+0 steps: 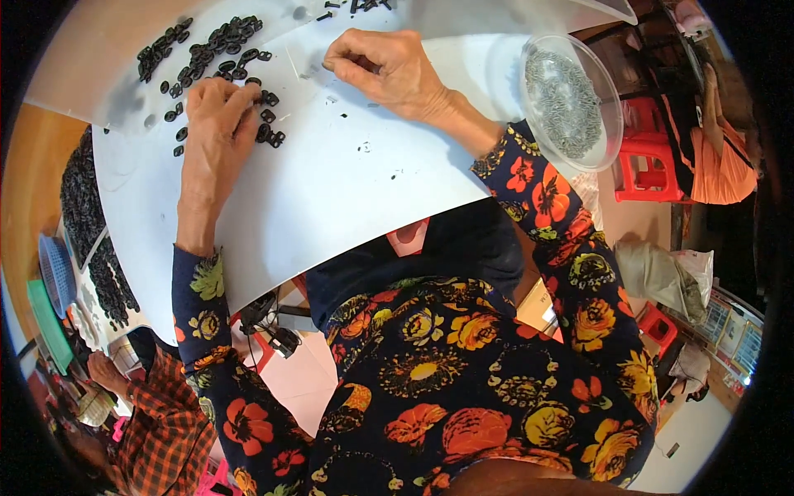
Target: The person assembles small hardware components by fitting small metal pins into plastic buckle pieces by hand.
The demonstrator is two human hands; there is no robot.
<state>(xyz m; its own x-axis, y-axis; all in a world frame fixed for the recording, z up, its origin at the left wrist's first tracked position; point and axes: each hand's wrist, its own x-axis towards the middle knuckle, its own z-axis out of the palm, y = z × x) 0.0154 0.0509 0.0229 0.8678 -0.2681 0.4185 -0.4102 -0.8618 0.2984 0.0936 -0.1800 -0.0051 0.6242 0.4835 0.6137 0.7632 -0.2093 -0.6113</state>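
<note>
My left hand (217, 128) rests on the white table among small black plastic parts (223, 37), its fingers curled down and closed. Its fingertips are hidden from above, so what they hold cannot be made out. Several more black parts (269, 124) lie just to the right of those fingers. Farther right, my right hand (393, 73) is closed in a pinch, thumb against forefinger. Anything between those fingers is too small or hidden to name. A thin pale strip (292, 62) lies on the table between the two hands.
A round clear tub (618, 124) of small silvery metal pieces (562, 103) stands at the right table edge. Black pieces (364, 5) lie at the far edge. At left are dark heaps (83, 198), a blue basket (56, 269) and another person in a checked sleeve (169, 405). Red stools (649, 165) stand right.
</note>
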